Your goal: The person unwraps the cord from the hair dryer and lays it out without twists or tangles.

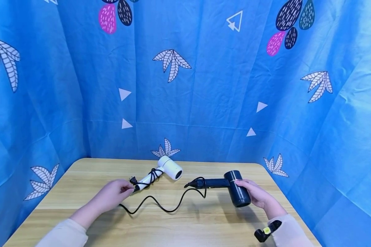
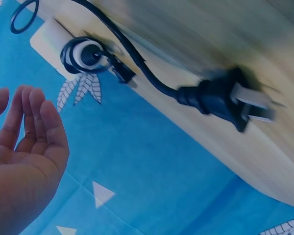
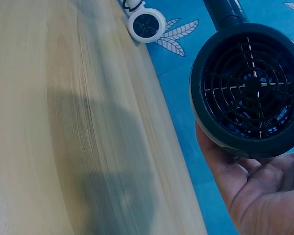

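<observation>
The right-wrist view crops the dark hair dryer's handle (image 3: 225, 11).

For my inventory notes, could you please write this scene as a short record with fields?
Left hand: relaxed, nothing visibly held; near the white hair dryer
Right hand: holds the dark hair dryer
White hair dryer: on the wooden table, black cord wound around its handle
Loose cord: runs from the dark hair dryer toward the left hand
Nearest plug, left wrist view: two prongs, clear of the left hand
Backdrop: blue, patterned
</observation>
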`<state>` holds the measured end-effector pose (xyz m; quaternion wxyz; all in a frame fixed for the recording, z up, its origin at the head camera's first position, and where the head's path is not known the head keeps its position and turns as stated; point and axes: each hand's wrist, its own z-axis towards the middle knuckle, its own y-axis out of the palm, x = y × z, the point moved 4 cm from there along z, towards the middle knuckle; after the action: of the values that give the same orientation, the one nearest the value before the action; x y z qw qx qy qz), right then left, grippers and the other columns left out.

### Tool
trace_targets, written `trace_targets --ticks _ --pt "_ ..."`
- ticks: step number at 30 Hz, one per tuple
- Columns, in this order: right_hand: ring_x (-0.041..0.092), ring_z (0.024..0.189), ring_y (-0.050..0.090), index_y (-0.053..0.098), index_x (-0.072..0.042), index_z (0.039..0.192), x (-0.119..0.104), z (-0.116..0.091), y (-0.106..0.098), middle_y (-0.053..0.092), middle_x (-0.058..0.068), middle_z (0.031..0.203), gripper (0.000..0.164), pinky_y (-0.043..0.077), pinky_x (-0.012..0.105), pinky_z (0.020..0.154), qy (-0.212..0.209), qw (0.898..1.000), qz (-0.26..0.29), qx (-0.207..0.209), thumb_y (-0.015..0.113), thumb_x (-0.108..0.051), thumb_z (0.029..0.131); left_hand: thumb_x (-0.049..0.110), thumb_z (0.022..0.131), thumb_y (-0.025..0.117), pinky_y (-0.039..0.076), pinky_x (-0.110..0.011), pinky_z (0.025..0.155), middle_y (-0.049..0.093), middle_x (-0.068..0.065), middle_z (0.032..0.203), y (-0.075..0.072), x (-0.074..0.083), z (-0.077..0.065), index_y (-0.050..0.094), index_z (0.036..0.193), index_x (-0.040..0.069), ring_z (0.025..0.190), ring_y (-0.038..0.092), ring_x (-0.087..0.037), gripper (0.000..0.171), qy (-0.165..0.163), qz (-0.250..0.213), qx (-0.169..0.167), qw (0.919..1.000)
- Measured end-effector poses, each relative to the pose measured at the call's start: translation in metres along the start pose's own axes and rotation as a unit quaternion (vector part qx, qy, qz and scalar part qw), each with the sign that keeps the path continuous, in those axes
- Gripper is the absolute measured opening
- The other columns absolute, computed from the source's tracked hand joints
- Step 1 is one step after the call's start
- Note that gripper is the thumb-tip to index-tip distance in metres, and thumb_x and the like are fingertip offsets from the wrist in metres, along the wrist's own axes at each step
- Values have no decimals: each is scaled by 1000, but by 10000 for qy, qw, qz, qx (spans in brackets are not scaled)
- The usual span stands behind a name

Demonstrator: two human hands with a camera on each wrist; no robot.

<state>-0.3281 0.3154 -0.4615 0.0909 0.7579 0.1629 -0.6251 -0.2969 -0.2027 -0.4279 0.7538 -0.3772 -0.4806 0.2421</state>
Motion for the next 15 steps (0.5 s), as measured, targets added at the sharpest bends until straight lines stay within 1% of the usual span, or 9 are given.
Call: trace_targets --ticks 3,8,12,15 --pt "23 97 65 23 13 144 0 0 0 63 11 109 70 57 42 84 23 10000 -17 26 47 -37 103 12 94 70 52 -31 72 64 9 84 5 7 3 74 94 15 79 60 -6 5 -28 -30 97 9999" --pt "23 97 66 20 13 144 -1 0 1 62 11 109 71 57 42 84 51 10000 -6 42 47 -37 102 11 94 70 52 -28 71 62 8 85 16 19 9 74 96 14 78 59 -6 6 -126 -206 103 9997" --pt "23 97 66 18 13 145 -1 -1 2 62 11 109 71 57 41 83 54 10000 36 34 47 -37 103 8 93 70 53 -29 74 64 6 89 24 30 14 75 97 14 81 60 -7 9 -121 -369 154 9991" --pt "23 96 66 17 13 145 -1 -1 1 62 12 109 71 57 41 83 62 10000 61 25 47 -36 103 8 92 71 54 -34 78 65 6 90 31 37 17 75 97 15 83 62 -8 10 -7 -366 234 9991"
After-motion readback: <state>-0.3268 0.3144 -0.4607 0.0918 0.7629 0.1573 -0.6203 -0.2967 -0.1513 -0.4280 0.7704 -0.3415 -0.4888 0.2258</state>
